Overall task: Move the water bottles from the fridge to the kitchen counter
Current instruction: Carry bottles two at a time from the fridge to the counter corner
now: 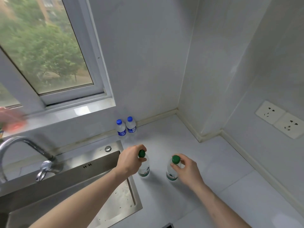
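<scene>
Two clear water bottles with green caps stand upright on the white kitchen counter (213, 170). My left hand (131, 159) grips the neck of the left green-capped bottle (144, 169), just right of the sink. My right hand (187, 170) holds the neck of the right green-capped bottle (171, 173). Two smaller bottles with blue caps, one on the left (121, 128) and one on the right (131, 125), stand side by side against the back wall under the window sill. The fridge is out of view.
A steel sink (105, 162) with a curved tap (24, 145) fills the lower left. A window (49, 55) is above it. Wall sockets (279, 119) sit on the right wall. The counter runs into a corner at the back right.
</scene>
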Action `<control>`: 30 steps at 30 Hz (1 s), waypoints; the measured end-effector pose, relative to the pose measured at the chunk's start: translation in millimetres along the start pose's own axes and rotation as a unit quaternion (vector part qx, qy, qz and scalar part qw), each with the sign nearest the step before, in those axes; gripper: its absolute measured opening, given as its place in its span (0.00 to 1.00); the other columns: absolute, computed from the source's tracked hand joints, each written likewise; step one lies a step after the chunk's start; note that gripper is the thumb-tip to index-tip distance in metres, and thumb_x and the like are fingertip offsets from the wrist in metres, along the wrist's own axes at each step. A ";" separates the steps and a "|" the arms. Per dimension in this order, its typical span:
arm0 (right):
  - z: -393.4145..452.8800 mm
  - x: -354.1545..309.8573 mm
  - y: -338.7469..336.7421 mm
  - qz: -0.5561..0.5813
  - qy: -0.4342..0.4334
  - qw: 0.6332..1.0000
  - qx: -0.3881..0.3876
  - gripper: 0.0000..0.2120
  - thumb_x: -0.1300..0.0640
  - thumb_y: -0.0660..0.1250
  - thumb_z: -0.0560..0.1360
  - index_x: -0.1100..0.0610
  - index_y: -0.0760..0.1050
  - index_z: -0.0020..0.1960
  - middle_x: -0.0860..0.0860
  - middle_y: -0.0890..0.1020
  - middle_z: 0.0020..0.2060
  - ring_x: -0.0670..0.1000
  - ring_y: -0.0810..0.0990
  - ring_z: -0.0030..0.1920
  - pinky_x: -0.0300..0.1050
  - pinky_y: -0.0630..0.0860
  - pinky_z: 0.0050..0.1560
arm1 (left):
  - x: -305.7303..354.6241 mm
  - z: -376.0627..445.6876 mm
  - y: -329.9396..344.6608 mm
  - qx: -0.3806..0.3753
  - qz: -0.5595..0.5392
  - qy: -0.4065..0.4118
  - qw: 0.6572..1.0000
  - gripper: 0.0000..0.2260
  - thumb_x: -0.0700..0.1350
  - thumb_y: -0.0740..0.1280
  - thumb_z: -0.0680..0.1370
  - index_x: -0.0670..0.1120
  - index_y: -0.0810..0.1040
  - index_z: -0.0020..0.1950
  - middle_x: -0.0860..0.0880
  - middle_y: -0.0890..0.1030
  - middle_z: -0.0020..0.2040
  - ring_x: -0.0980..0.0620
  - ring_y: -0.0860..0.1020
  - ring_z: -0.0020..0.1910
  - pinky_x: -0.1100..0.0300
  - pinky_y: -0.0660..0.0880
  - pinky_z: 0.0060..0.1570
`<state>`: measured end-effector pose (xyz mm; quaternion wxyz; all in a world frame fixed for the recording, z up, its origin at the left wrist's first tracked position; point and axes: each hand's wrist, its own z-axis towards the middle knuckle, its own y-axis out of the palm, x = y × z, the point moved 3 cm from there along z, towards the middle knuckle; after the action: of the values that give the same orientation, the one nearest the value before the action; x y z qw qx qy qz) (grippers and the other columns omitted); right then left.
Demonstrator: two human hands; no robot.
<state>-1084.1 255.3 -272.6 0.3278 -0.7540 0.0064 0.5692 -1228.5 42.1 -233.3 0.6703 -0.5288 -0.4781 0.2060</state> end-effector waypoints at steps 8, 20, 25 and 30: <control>52.2 -7.7 6.5 -0.018 -0.002 1.000 -0.010 0.12 0.58 0.78 0.75 0.45 0.81 0.54 0.43 0.85 0.50 0.51 0.82 0.55 0.49 0.78 0.61 | -0.9 47.8 0.3 0.006 0.022 0.009 1.000 0.12 0.46 0.74 0.78 0.55 0.79 0.60 0.53 0.84 0.52 0.46 0.80 0.49 0.57 0.73 0.42; 131.6 -26.7 19.9 -0.014 -0.004 0.999 0.041 0.13 0.58 0.75 0.78 0.55 0.82 0.62 0.50 0.86 0.54 0.53 0.81 0.59 0.42 0.73 0.54 | 9.5 133.7 -9.7 -0.017 0.144 0.042 0.989 0.11 0.39 0.70 0.78 0.50 0.77 0.58 0.49 0.83 0.49 0.42 0.80 0.47 0.55 0.68 0.37; 155.6 -28.1 23.6 -0.015 -0.002 0.999 0.043 0.15 0.58 0.75 0.78 0.54 0.81 0.64 0.51 0.86 0.57 0.55 0.81 0.62 0.46 0.76 0.59 | 6.7 170.8 -12.7 -0.021 0.182 0.040 0.982 0.09 0.39 0.70 0.79 0.48 0.76 0.57 0.48 0.83 0.49 0.42 0.80 0.47 0.54 0.67 0.35; 179.1 -28.5 27.6 -0.005 -0.011 0.999 0.043 0.14 0.57 0.76 0.78 0.54 0.81 0.63 0.48 0.86 0.55 0.54 0.82 0.60 0.47 0.77 0.58 | 2.4 199.8 -13.6 -0.020 0.186 0.026 0.982 0.11 0.37 0.69 0.77 0.48 0.76 0.56 0.48 0.83 0.50 0.42 0.80 0.50 0.53 0.72 0.40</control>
<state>-1257.7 313.1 -286.0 0.3633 -0.7326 0.0234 0.5751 -1402.1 141.4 -223.3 0.6219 -0.6270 -0.3578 0.3035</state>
